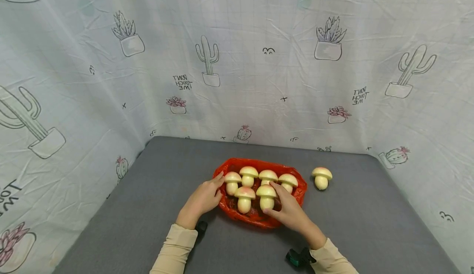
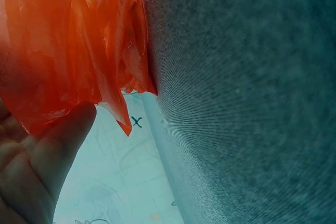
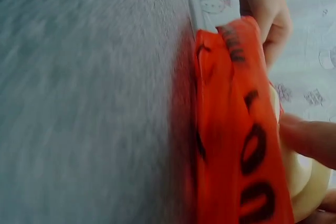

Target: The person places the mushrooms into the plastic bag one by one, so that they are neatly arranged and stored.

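Note:
A red plastic bag (image 1: 255, 223), its sides folded down low like a tray, holds several cream toy mushrooms (image 1: 248, 176) standing on their stems. My right hand (image 1: 290, 212) pinches the front mushroom (image 1: 266, 191) nearest it, thumb at the stem and fingers by the cap. That mushroom is inside the bag, and its base is hidden behind the rim. At the bag's left rim my left hand (image 1: 203, 198) grips the plastic. The thumb (image 2: 73, 124) presses on the outside of the bag (image 2: 58, 51) in the left wrist view, while the other fingers are partly hidden.
One more mushroom (image 1: 321, 178) stands on the grey tabletop (image 1: 166, 159), right of the bag. A white curtain (image 1: 252, 68) printed with cacti surrounds the back and sides. Dark wrist devices (image 1: 299, 258) sit below both wrists. Black lettering marks the bag's outer side.

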`<state>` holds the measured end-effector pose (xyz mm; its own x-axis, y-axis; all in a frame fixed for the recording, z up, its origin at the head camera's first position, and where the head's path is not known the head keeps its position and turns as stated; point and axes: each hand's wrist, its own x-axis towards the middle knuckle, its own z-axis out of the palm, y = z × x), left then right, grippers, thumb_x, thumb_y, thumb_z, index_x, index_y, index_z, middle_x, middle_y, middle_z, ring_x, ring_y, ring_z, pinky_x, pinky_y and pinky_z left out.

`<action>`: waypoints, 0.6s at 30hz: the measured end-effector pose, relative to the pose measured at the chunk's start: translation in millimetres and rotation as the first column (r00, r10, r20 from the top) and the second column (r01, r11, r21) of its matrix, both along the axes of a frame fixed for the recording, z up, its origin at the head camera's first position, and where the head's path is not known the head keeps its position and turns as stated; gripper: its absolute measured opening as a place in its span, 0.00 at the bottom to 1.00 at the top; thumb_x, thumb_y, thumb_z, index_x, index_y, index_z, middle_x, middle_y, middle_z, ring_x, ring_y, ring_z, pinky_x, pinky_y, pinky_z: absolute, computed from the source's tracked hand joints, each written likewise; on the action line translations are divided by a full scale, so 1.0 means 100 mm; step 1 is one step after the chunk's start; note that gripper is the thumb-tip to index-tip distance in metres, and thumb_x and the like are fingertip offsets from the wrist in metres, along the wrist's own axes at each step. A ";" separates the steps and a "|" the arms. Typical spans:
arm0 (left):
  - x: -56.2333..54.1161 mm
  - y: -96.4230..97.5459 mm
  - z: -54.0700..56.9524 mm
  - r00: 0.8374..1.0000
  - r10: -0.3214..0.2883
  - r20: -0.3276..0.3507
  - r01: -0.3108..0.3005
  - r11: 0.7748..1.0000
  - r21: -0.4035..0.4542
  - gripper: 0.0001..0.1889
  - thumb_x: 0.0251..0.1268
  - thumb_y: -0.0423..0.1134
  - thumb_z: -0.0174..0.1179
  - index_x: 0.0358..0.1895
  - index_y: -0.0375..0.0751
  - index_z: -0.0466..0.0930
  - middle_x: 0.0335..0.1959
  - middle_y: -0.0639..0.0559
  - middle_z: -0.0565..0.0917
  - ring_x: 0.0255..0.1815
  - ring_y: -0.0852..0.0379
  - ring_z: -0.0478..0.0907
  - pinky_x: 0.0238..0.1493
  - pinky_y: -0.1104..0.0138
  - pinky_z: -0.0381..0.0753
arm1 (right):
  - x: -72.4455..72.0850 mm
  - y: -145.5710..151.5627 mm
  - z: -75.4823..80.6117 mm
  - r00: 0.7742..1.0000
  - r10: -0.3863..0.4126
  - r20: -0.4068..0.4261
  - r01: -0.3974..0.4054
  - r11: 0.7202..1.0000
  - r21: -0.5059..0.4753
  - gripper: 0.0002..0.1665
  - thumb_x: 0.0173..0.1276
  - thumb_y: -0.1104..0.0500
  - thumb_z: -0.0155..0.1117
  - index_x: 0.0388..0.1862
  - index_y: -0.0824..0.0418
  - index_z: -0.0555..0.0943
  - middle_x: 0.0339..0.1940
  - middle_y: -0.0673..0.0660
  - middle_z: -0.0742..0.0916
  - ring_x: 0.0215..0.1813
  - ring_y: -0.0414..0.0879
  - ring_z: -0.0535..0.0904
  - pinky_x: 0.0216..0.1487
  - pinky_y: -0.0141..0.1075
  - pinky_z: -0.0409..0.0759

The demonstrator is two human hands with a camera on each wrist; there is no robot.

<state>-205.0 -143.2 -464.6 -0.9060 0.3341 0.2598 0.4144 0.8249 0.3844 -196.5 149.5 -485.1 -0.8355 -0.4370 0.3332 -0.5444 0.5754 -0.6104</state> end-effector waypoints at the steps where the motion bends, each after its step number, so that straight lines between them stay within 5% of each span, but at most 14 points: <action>1: 0.00 0.00 0.00 1.000 0.001 0.001 -0.001 1.000 -0.001 0.27 0.57 0.30 0.55 0.64 0.34 0.71 0.67 0.42 0.69 0.21 0.58 0.61 0.33 0.65 0.67 | 0.00 -0.02 0.00 1.000 0.002 0.008 -0.002 1.000 0.003 0.50 0.56 0.50 0.72 0.71 0.69 0.61 0.67 0.64 0.73 0.66 0.58 0.69 0.56 0.51 0.74; 7: 0.01 0.00 0.00 1.000 0.001 0.004 -0.001 1.000 -0.003 0.27 0.57 0.30 0.55 0.64 0.33 0.71 0.67 0.41 0.69 0.18 0.61 0.54 0.25 0.67 0.62 | 0.01 -0.10 -0.01 1.000 0.001 -0.004 -0.001 1.000 0.029 0.49 0.54 0.52 0.73 0.69 0.72 0.63 0.65 0.66 0.74 0.67 0.60 0.68 0.60 0.54 0.69; 14: 0.01 0.00 0.00 1.000 -0.006 -0.011 0.006 1.000 -0.002 0.27 0.57 0.29 0.56 0.63 0.31 0.71 0.67 0.40 0.70 0.27 0.55 0.69 0.36 0.64 0.69 | 0.01 -0.14 -0.04 1.000 0.008 0.003 -0.008 0.998 0.063 0.49 0.54 0.53 0.73 0.70 0.71 0.62 0.66 0.66 0.73 0.68 0.60 0.67 0.62 0.54 0.67; 18: 0.00 0.00 0.00 1.000 -0.007 -0.007 0.007 1.000 0.000 0.26 0.57 0.29 0.56 0.63 0.31 0.71 0.67 0.41 0.70 0.22 0.57 0.64 0.36 0.64 0.69 | 0.00 -0.14 -0.07 1.000 0.015 0.024 -0.016 0.997 0.078 0.50 0.54 0.54 0.73 0.70 0.71 0.61 0.67 0.66 0.72 0.68 0.59 0.66 0.63 0.54 0.67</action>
<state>-204.7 -143.7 -464.3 -0.9019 0.3400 0.2664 0.4226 0.8221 0.3815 -196.6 135.1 -491.6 -0.8355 -0.4737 0.2785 -0.5399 0.6133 -0.5765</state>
